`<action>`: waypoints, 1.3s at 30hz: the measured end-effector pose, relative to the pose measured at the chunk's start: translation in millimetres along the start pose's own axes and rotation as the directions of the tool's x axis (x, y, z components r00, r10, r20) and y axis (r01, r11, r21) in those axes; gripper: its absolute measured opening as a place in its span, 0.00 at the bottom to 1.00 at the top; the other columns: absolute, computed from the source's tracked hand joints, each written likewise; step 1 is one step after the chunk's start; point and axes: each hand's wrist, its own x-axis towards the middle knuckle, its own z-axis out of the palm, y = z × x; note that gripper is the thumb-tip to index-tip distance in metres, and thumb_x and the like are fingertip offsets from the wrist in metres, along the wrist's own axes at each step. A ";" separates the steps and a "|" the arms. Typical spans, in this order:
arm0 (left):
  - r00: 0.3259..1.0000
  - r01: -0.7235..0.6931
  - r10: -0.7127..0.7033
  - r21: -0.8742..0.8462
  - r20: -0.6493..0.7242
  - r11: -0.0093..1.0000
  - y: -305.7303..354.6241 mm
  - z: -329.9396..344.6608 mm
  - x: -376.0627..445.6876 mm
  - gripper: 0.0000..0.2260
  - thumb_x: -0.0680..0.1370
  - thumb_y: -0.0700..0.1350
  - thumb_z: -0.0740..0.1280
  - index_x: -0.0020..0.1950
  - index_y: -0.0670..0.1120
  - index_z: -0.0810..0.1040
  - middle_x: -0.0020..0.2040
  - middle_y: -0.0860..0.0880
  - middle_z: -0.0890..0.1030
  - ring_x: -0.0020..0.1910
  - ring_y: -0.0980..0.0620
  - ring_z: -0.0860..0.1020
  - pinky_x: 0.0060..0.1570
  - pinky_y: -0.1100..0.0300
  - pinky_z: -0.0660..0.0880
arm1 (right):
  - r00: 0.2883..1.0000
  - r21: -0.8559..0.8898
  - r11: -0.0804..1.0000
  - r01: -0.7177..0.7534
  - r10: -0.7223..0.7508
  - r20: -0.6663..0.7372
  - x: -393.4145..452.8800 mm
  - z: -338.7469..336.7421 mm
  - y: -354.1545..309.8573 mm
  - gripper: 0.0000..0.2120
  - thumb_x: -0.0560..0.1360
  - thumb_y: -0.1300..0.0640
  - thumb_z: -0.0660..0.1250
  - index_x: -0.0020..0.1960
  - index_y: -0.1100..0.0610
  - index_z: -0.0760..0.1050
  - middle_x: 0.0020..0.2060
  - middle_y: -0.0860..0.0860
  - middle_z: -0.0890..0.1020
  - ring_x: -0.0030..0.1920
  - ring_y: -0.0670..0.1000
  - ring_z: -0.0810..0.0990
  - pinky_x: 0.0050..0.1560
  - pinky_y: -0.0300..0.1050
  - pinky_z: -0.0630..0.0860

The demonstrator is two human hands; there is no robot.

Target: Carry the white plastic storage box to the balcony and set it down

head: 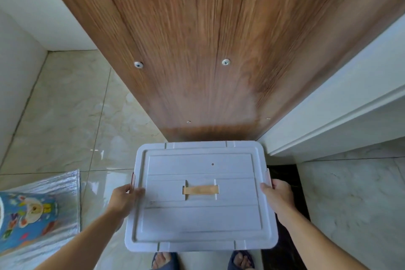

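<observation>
The white plastic storage box (200, 197) is held level above the tiled floor (65, 120), lid on, its far edge close to a wooden panel (197, 50). The left hand (125, 199) and right hand (279, 198) clasp its short sides, thumbs on the lid rim; the other fingers are probably curled underneath, hidden. A patterned mat (32, 210) lies to the left.

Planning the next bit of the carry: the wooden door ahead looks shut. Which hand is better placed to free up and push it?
Probably the right hand: the brown wooden door meets the white frame on that side. However, both it and the left hand grip the white plastic storage box, and no handle shows.
</observation>
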 end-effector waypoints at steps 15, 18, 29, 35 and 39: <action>1.000 -0.013 0.013 0.019 -0.014 1.000 -24.9 50.9 68.9 0.09 0.75 0.46 0.71 0.35 0.46 0.79 0.31 0.49 0.79 0.29 0.52 0.73 0.28 0.62 0.68 | 0.999 -0.039 0.999 -0.021 0.020 -0.031 68.8 34.2 18.1 0.07 0.76 0.60 0.64 0.52 0.63 0.77 0.42 0.59 0.81 0.38 0.54 0.80 0.32 0.41 0.71; 0.999 -0.009 0.012 0.047 -0.049 0.999 -31.7 62.6 71.1 0.10 0.76 0.46 0.69 0.35 0.46 0.77 0.32 0.48 0.78 0.30 0.52 0.73 0.29 0.61 0.68 | 0.999 -0.035 0.999 -0.024 0.023 -0.029 74.9 35.3 22.6 0.08 0.76 0.61 0.65 0.52 0.63 0.78 0.43 0.59 0.82 0.38 0.53 0.80 0.32 0.41 0.71; 0.999 -0.039 0.037 0.190 0.014 0.981 -25.2 59.7 80.3 0.18 0.78 0.50 0.64 0.66 0.45 0.74 0.55 0.40 0.82 0.52 0.39 0.80 0.52 0.49 0.76 | 0.999 -0.262 0.965 -0.033 0.043 0.029 86.5 46.5 27.1 0.12 0.78 0.59 0.61 0.58 0.65 0.72 0.50 0.59 0.78 0.42 0.55 0.76 0.34 0.42 0.68; 0.979 -0.205 0.169 0.525 0.116 0.826 33.8 35.2 50.0 0.32 0.78 0.45 0.65 0.78 0.43 0.54 0.75 0.40 0.65 0.73 0.40 0.66 0.71 0.48 0.64 | 0.997 -0.416 0.909 -0.024 0.055 0.063 53.7 33.2 -9.6 0.08 0.75 0.60 0.64 0.41 0.60 0.65 0.34 0.52 0.71 0.32 0.51 0.70 0.28 0.41 0.63; 0.955 -0.294 0.218 0.579 0.200 0.760 71.1 4.8 -4.9 0.26 0.77 0.45 0.67 0.74 0.44 0.65 0.72 0.42 0.72 0.70 0.42 0.71 0.69 0.49 0.67 | 0.981 -0.434 0.895 0.099 -0.014 0.195 2.9 13.1 -43.9 0.13 0.74 0.60 0.64 0.34 0.55 0.63 0.31 0.51 0.69 0.29 0.48 0.67 0.27 0.40 0.59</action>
